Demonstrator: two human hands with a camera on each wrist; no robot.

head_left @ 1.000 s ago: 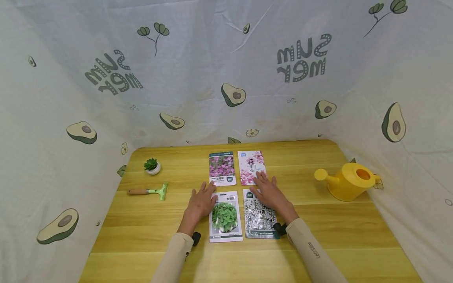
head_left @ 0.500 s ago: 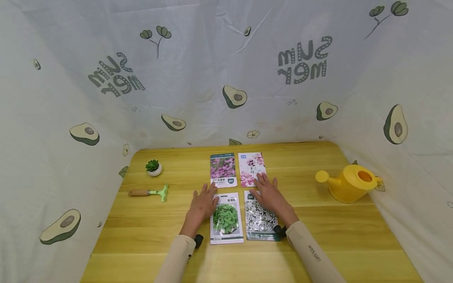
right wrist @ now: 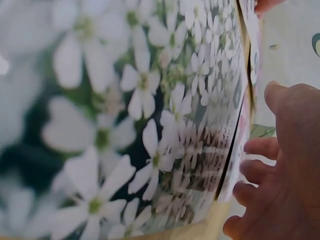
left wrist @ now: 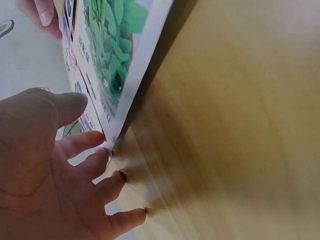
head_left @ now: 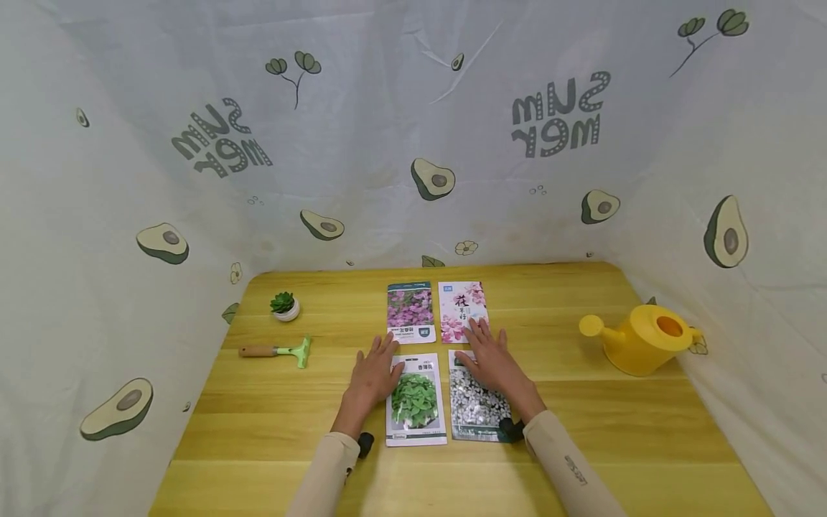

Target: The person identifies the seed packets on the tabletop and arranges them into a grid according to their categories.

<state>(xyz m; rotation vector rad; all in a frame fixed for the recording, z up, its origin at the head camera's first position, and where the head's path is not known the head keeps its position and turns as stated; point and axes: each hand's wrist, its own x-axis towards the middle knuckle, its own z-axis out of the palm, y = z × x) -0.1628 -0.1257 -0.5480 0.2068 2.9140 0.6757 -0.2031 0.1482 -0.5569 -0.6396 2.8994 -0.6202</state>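
Observation:
Seed packets lie flat in two rows on the wooden table. In the head view, the far row has a purple-flower packet [head_left: 410, 305] and a pink-blossom packet [head_left: 455, 301]. A green-leaf packet [head_left: 415, 402] and a white-flower packet [head_left: 477, 402] form the near row. My left hand [head_left: 375, 375], fingers spread, reaches along the left edges, its fingertips by the corners of the purple-flower and green-leaf packets. Spread fingers of my right hand [head_left: 496, 365] overlap the pink-blossom packet, and its thumb lies over the white-flower packet's top. Neither hand grips anything.
A potted succulent [head_left: 284, 306] stands at the table's back left. Nearer lies a small green rake [head_left: 299, 352] with a wooden handle. On the right is a yellow watering can [head_left: 641, 343]. A white printed cloth [head_left: 362, 143] surrounds the table's back and sides.
Both hands and the packets keep their places relative to each other. Only the head view has shifted slightly, so everything appears a little lower and further right.

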